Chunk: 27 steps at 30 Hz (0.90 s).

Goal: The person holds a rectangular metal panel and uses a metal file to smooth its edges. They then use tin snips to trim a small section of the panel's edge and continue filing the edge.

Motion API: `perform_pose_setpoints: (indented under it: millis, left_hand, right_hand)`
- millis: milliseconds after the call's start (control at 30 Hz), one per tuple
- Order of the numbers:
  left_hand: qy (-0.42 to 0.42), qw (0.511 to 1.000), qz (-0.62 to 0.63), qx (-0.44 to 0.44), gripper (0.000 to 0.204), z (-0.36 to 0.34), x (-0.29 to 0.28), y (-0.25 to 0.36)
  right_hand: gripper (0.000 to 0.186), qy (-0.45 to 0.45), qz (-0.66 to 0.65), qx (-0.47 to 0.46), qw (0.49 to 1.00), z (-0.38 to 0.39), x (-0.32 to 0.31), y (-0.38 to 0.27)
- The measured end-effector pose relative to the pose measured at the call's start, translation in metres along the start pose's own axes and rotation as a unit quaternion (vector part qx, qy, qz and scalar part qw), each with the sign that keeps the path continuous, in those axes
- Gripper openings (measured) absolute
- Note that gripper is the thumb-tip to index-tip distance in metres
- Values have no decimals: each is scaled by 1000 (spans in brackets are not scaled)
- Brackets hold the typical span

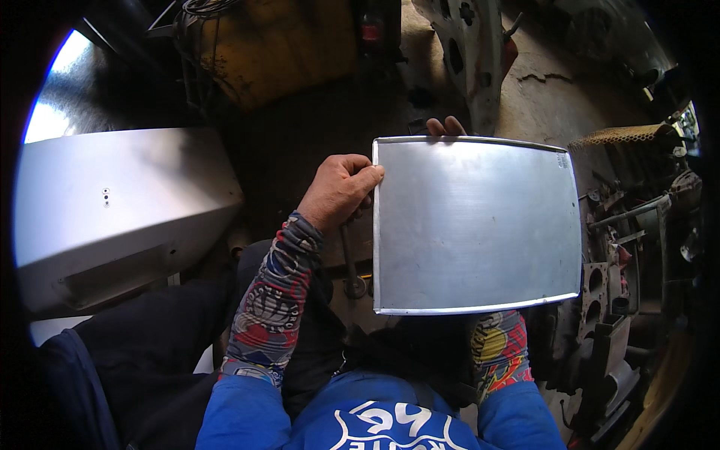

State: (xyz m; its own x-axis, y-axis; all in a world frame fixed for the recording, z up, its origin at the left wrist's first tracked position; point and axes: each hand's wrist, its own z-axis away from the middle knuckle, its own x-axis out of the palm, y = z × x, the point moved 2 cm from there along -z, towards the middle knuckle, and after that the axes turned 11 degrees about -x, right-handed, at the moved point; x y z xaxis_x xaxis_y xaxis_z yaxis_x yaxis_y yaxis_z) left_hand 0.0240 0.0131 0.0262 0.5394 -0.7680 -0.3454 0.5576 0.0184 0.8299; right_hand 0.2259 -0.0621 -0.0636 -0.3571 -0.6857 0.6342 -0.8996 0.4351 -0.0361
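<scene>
Bare left hand: grip pinching left edge of silver rectangular metal panel | panel: raised before blue cloth shirt | right hand: fingertips past far edge, grip I can't tell

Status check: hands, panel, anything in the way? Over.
Left hand gripping metal panel by left edge. Right hand mostly hidden behind it, showing past far edge. Nothing lying across panel's face.

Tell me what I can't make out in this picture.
In the head view:
Right hand: mostly hidden behind the metal panel.
Panel's underside: faces away from the camera.
Corner mark on the panel: too small to read.
Yellow object: cut off by the top edge.
</scene>
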Motion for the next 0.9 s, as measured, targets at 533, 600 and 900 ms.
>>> perform_pose_setpoints:
  millis: [533, 600, 900]
  left_hand:
    - [-157, 984, -84, 2, 34, 3, 1, -8]
    - [-119, 985, -120, 39, 34, 2, 5, -6]
    - [-11, 992, -113, 57, 20, 5, 13, 0]
  right_hand:
    - [62, -48, 13, -39, 998, 4, -7, -12]
    - [61, -54, 25, -50, 997, 8, -11, -17]
    - [58, -93, 48, -122, 987, 15, -22, -23]
